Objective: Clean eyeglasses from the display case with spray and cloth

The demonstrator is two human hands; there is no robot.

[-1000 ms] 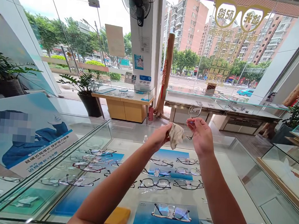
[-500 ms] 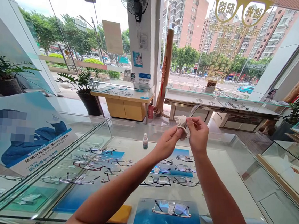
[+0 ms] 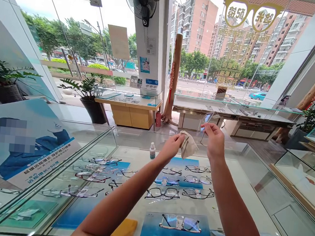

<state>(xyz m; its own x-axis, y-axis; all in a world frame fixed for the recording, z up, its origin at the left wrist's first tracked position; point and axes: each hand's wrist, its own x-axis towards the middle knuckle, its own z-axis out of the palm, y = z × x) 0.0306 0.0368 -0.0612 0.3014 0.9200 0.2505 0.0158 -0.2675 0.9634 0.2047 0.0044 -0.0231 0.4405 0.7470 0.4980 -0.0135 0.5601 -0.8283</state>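
Above the far edge of the glass counter, my left hand [image 3: 173, 146] pinches a pale cleaning cloth [image 3: 189, 145], which hangs down from the fingertips. To its right, my right hand [image 3: 215, 139] is closed on a pair of thin-framed eyeglasses [image 3: 208, 117]. One lens stands up above the fingers, and a thin part of the frame hangs below them. The cloth and the glasses are apart. A small white spray bottle [image 3: 152, 151] stands upright on the counter, left of my left hand.
Under the counter glass [image 3: 237, 183] lie several rows of glasses, with one larger pair [image 3: 180, 223] at the front. A yellow cloth [image 3: 124, 229] lies near my left forearm. An advertising board [image 3: 25, 145] stands at left. Beyond are a wooden cabinet [image 3: 131, 115] and further display cases [image 3: 196, 116].
My hands have drawn apart. The cloth has come away from the glasses and now hangs from my left hand, while the glasses have moved slightly right in my right hand.
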